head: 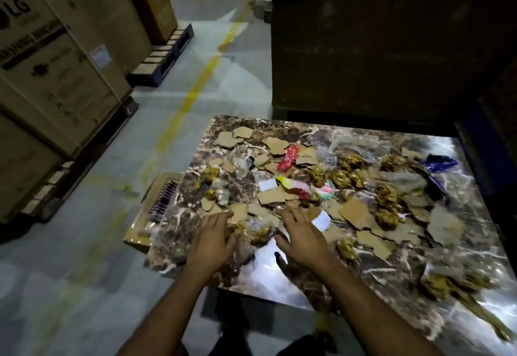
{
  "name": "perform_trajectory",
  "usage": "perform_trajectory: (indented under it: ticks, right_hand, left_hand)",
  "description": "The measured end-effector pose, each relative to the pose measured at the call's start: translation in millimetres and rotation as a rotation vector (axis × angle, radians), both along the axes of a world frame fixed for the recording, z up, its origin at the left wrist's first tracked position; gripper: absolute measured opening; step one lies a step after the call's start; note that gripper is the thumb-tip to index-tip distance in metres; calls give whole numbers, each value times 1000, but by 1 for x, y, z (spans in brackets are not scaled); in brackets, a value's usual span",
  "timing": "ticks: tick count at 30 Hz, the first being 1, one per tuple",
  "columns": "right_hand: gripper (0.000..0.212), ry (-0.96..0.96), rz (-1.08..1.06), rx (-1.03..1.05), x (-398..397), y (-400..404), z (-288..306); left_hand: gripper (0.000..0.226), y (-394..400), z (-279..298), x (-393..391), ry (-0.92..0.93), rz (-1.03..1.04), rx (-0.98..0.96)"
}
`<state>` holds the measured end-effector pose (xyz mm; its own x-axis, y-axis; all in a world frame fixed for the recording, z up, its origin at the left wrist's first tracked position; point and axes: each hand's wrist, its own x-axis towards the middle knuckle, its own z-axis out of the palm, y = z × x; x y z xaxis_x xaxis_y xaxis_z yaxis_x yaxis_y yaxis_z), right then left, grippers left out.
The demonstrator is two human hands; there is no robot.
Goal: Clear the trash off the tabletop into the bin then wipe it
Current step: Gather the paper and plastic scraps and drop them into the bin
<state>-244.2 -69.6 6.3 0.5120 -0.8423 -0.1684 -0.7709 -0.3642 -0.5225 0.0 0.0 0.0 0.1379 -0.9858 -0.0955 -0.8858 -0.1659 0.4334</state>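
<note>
Head view: both forearms reach forward over the near edge of a glossy marble-patterned tabletop (279,274). The left hand (211,239) lies palm down with fingers straight and loosely spread, its fingertips touching crumpled gold foil and clear plastic (258,234) at the table's near left. The right hand (300,234) is also flat and open, fingers splayed over torn cardboard pieces (354,211) and beside a white paper slip (321,220); neither hand grips anything. The hands sit near each other, with the foil clump between them.

Past the hands, trash covers most of the tabletop: more brown cardboard scraps, gold foil balls (387,196), a yellow-and-pink wrapper (291,185), a red wrapper (288,157) farther back, and a blue wrapper (439,162) toward the far right. Just off the table's left edge stands an open cardboard box (140,232) on the floor; whether it is the bin cannot be told.

Beyond, a grey concrete floor carries a yellow line (195,87). Large LG cartons (53,76) are stacked at left, and dark cartons (377,48) stand behind the table.
</note>
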Motion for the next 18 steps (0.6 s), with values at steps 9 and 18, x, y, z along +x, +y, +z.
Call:
perform_trajectory:
  ticks: [9,18]
  right_hand:
    - [108,524,281,22,138,0,-19]
    - [76,500,107,54,137,-17,-32]
  left_hand:
    - [62,-14,-7,104,-32,-11,211]
    - [100,5,-18,99,-201,-15,556]
